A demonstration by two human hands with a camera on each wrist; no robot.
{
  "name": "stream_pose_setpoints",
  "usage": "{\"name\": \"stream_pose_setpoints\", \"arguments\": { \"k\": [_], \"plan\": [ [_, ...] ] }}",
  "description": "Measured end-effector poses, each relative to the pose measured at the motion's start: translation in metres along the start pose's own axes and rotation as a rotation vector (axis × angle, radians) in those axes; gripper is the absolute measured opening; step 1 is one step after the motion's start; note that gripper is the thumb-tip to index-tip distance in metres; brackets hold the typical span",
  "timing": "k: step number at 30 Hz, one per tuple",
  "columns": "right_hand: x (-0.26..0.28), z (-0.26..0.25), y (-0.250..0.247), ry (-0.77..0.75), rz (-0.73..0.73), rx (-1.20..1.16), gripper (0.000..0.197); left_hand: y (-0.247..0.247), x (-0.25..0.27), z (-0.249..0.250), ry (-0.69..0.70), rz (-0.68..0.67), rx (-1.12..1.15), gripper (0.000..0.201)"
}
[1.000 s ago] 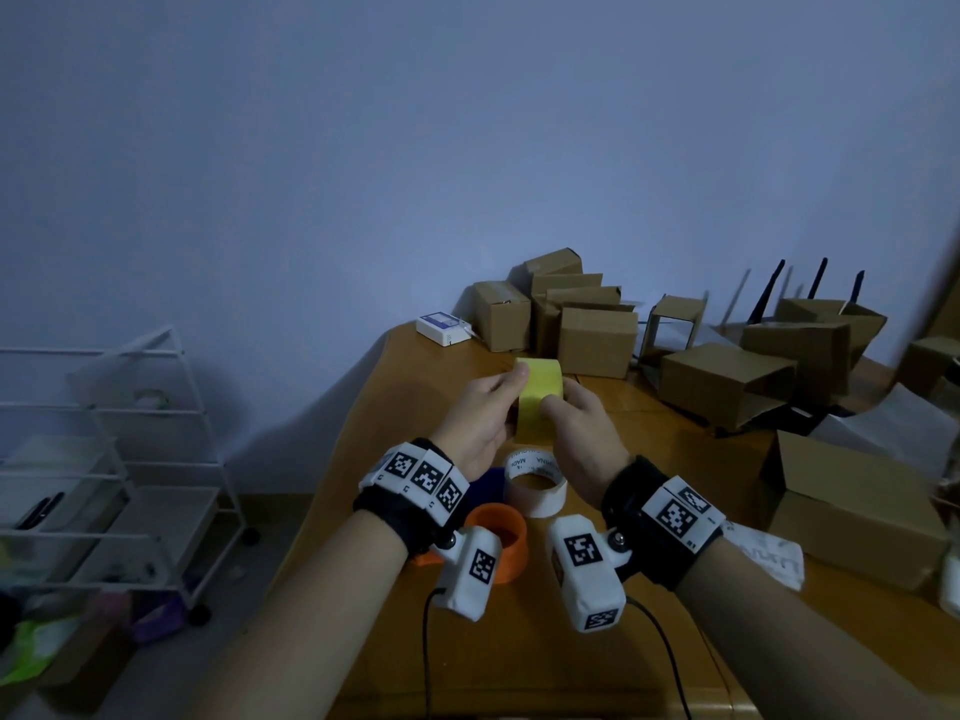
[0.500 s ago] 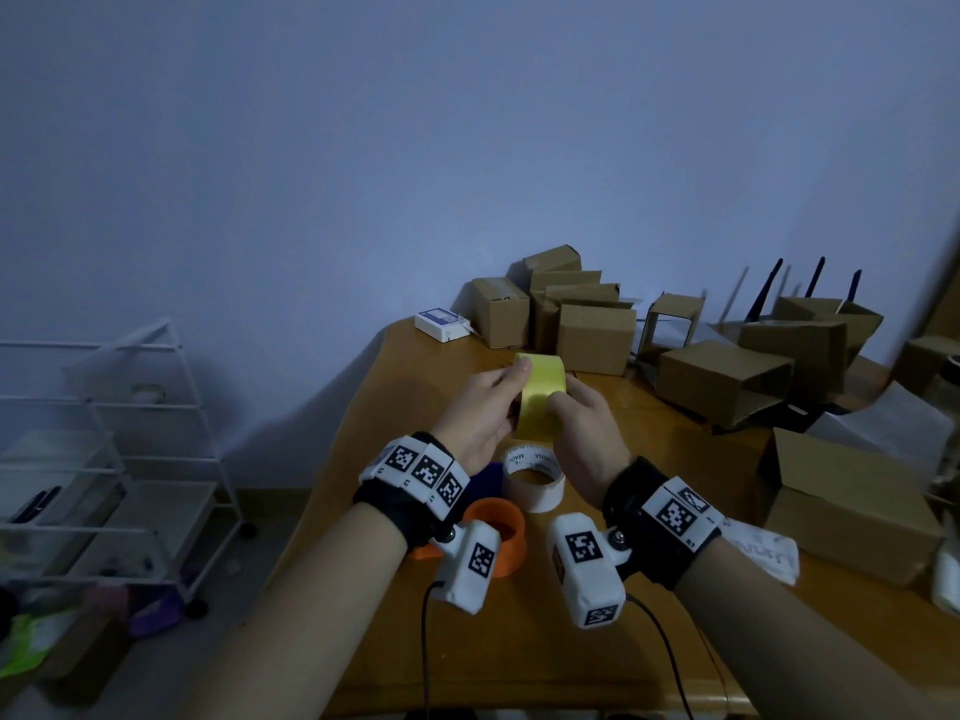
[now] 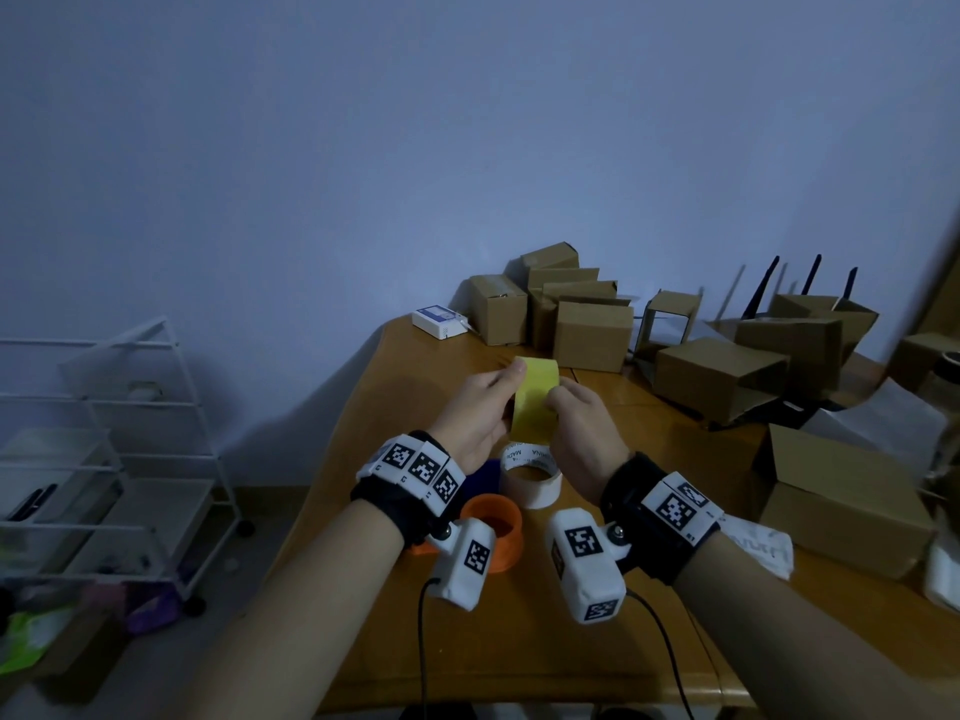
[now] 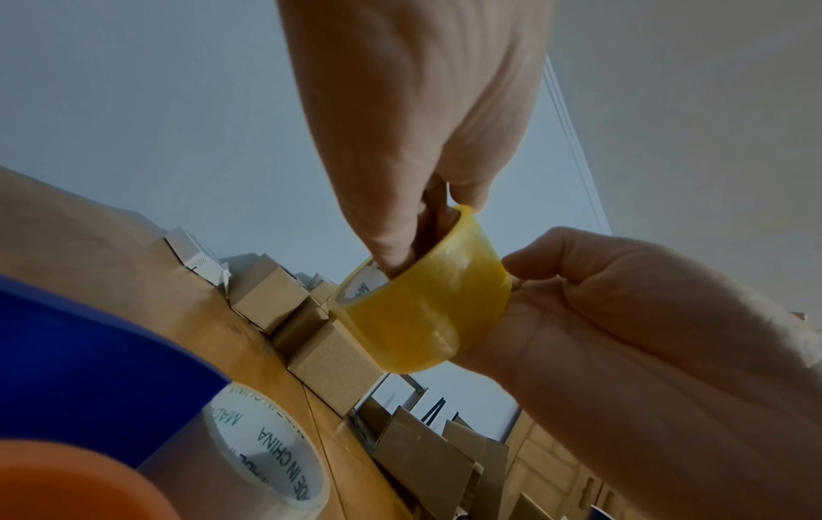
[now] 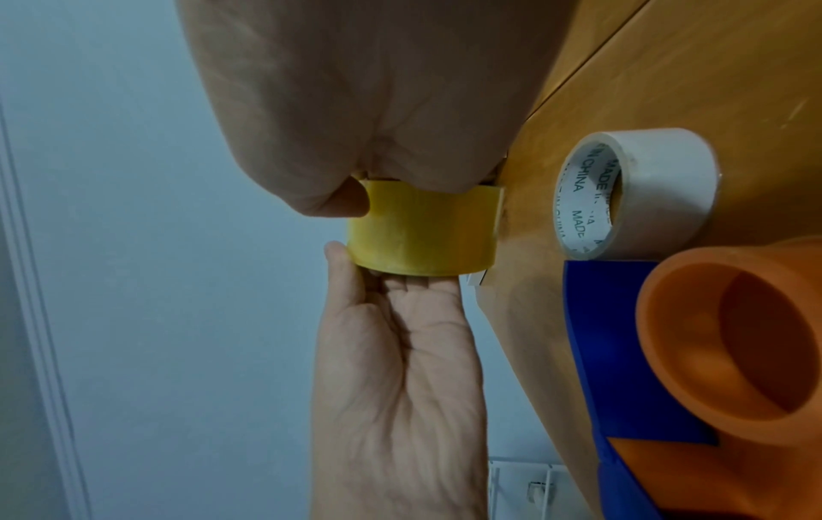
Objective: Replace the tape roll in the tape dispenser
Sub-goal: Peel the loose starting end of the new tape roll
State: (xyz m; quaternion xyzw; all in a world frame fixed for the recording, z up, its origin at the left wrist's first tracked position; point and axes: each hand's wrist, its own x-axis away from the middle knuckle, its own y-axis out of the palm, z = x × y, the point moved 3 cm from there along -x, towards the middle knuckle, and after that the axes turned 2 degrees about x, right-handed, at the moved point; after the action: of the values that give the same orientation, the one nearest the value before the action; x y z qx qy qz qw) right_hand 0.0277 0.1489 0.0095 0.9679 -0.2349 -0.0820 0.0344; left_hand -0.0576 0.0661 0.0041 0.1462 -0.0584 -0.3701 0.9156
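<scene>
Dispenser (image 3: 488, 475): blue-and-orange, mostly hidden behind left wrist on surface (image 3: 519, 641).
Yellow tape roll (image 3: 535, 402): held above surface, between both hands.
Left hand (image 3: 475, 418): fingers inside core, gripping.
Right hand (image 3: 582, 433): pinching roll's outer face.

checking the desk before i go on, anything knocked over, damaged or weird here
Nothing damaged or spilled. Both hands hold the yellow tape roll in the air. One small cardboard box at the back stands open at both ends. The white tape roll lies flat beside the dispenser.
</scene>
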Motion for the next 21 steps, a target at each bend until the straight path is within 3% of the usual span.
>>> {"name": "stream_pose_setpoints", "arguments": {
  "k": [8,16,21],
  "plan": [
    [-0.0021,0.0049,-0.0012,0.002,0.067,-0.01,0.018,0.0027,0.0018,0.0016,-0.005,-0.008,0.0,0.044],
    [0.0017,0.0047,-0.0034,0.01,0.041,0.033,0.027,0.0008,0.0023,-0.0019,-0.008,-0.012,-0.003,0.043],
    [-0.0023,0.006,-0.0027,0.017,0.031,-0.028,0.02,0.0004,0.0014,0.0003,-0.022,-0.019,0.041,0.044]
  ]
}}
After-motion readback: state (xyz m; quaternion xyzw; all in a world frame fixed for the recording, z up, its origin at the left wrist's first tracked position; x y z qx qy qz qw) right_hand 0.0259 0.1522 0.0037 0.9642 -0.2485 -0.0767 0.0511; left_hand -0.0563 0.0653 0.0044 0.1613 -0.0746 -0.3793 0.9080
